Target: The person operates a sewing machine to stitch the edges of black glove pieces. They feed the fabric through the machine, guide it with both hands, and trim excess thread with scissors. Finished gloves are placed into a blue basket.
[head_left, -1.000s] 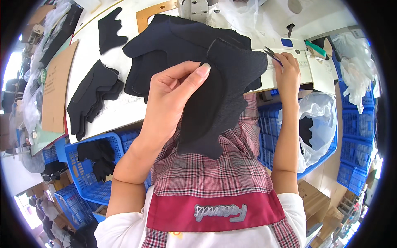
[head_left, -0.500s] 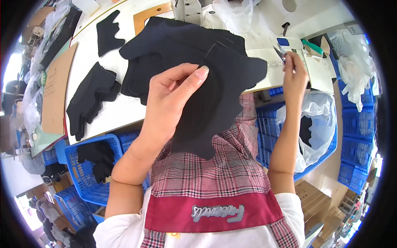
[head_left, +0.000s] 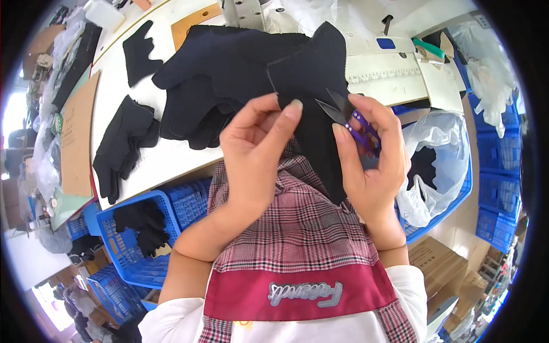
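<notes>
My left hand (head_left: 255,140) pinches the edge of a black fabric piece (head_left: 313,71), its thumb and forefinger together near a seam. That piece hangs off the table front, over my checked apron. In my right hand (head_left: 374,166) is a pair of purple-handled thread snips (head_left: 361,132). Their pointed blades are spread apart, close to the fabric and facing my left fingertips. Behind the held piece, a pile of black fabric pieces (head_left: 229,54) covers the middle of the white table (head_left: 146,166). Any thread between the blades is too small to make out.
A sewing machine (head_left: 243,12) stands behind the pile. More black cut pieces (head_left: 123,146) lie at the left, beside a cardboard sheet (head_left: 78,137). Below are a blue basket (head_left: 117,254) with black pieces and, on the right, a plastic-lined basket (head_left: 454,200).
My right hand has come in from the far right with the snips, up to the fabric. The held piece has turned and shifted, and my left hand has moved slightly right and down.
</notes>
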A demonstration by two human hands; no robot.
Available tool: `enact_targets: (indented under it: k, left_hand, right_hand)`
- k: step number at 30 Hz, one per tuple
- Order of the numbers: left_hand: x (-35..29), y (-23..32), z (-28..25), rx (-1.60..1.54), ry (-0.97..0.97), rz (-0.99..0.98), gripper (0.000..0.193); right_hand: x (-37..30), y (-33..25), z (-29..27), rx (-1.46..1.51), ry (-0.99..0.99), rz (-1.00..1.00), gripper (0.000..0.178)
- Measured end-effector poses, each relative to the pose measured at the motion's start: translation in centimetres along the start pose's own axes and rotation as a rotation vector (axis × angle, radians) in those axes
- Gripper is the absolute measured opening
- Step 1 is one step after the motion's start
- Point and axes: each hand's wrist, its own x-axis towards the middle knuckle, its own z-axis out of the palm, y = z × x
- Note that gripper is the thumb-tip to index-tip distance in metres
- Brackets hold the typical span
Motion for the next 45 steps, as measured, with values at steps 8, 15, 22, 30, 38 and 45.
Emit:
enact_targets:
  k: [8,15,22,30,38,45]
  left_hand:
    - [-0.7,-0.1,-0.4,-0.002,-0.140,-0.186,0.011]
    - [-1.2,-0.8,1.3,0.036,-0.175,-0.207,0.007]
    - [-1.1,-0.3,1.5,0.084,-0.209,-0.178,0.005]
    - [-1.3,0.0,2.0,0.149,-0.226,-0.135,0.017]
    - [-1.6,-0.6,2.2,0.253,-0.254,-0.005,0.023]
    - [-1.4,-1.1,2.1,0.302,-0.269,0.102,0.022]
  right_hand:
    - [-0.7,1.8,-1.0,0.006,0.069,0.100,0.030]
    - [-3.2,1.7,-1.1,-0.017,0.078,0.037,0.036]
    - [-3.2,1.5,-0.6,-0.002,0.118,0.036,0.033]
    - [-3.4,2.0,-0.2,0.034,0.176,0.019,0.032]
    - [-3.5,2.2,-0.6,0.031,0.199,0.028,0.032]
    - [-3.4,2.3,-0.4,-0.019,0.216,0.007,0.032]
